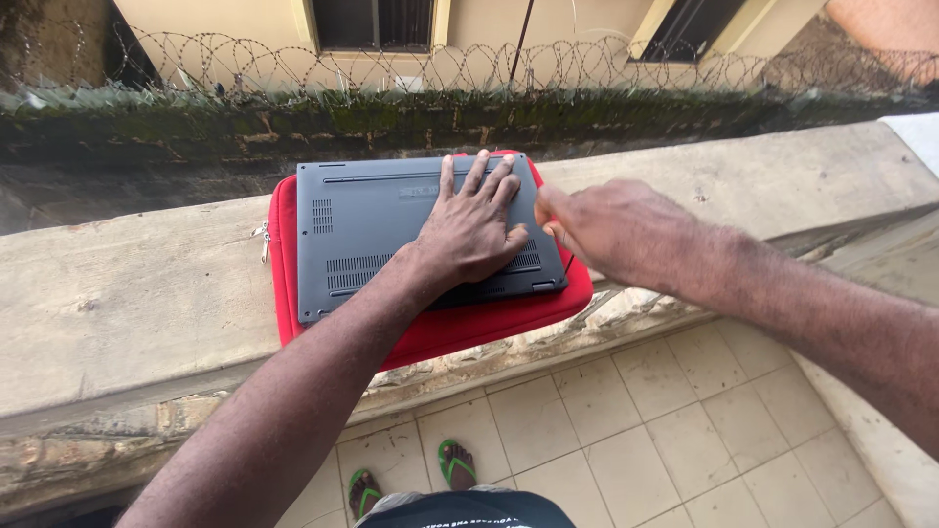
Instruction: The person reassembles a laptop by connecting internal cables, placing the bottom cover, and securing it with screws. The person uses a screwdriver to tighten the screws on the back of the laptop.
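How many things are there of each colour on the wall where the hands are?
Grey: 1, the upside-down laptop under the flat left hand.
Red: 1, the padded sleeve beneath the laptop, lying on the concrete ledge.
The right hand hovers at the laptop's right edge; whether it touches is unclear.
Total: 2 things.

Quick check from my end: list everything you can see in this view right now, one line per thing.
laptop: one, grey, upside down on the red sleeve
sleeve: one, red, zipped, on the concrete ledge
ledge: one, pale concrete, across the middle
wall: one, mossy, beyond the ledge
razor wire: one coil, along the wall top
building: one, cream, behind
floor tiles: beige, below the ledge
sandals: two, green, on the person's feet
left hand: flat on the laptop
right hand: at the laptop's right edge, blurred
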